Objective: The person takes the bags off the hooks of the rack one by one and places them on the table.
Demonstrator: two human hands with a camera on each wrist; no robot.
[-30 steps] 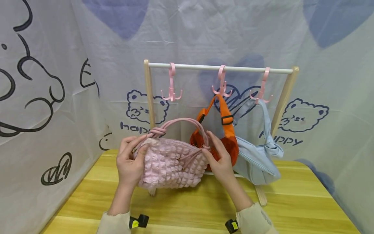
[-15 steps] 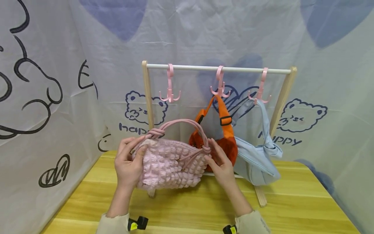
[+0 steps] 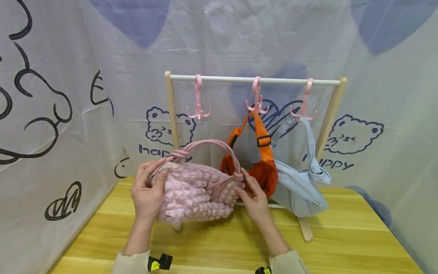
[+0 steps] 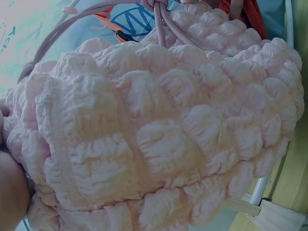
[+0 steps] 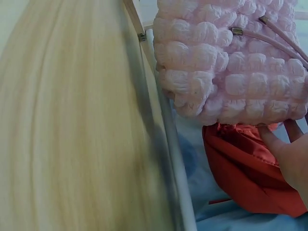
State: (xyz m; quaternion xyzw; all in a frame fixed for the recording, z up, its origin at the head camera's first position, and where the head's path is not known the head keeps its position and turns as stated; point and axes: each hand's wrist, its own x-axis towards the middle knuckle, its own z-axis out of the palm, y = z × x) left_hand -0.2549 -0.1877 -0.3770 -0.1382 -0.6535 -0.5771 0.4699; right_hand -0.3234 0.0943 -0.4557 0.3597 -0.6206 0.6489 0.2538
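Both hands hold a puffy pink handbag [image 3: 195, 194] in front of the rack, its bottom over the table. My left hand [image 3: 148, 190] grips the bag's upper left corner, thumb on the front and fingers behind. At the other end my right hand [image 3: 254, 199] pinches the right edge just below the knot of the handle. The cord-like pink handle [image 3: 212, 142] arches up above the zipper line. In the left wrist view the bag's bubbled fabric [image 4: 159, 130] fills most of the picture. The right wrist view has the right thumb [image 5: 272, 142] at the bag's edge.
A rack with a white rail [image 3: 226, 79] carries three pink hooks; the left hook [image 3: 198, 110] bears nothing. An orange bag [image 3: 267, 171] hangs from the middle hook, a light blue bag [image 3: 301, 190] from the right one. Wooden table [image 3: 359, 236] below, printed cloth [image 3: 219, 38] behind.
The pink handbag has shifted slightly left and down with both hands. My right hand has slid a little lower along the bag's right edge. The hanging bags stay put.
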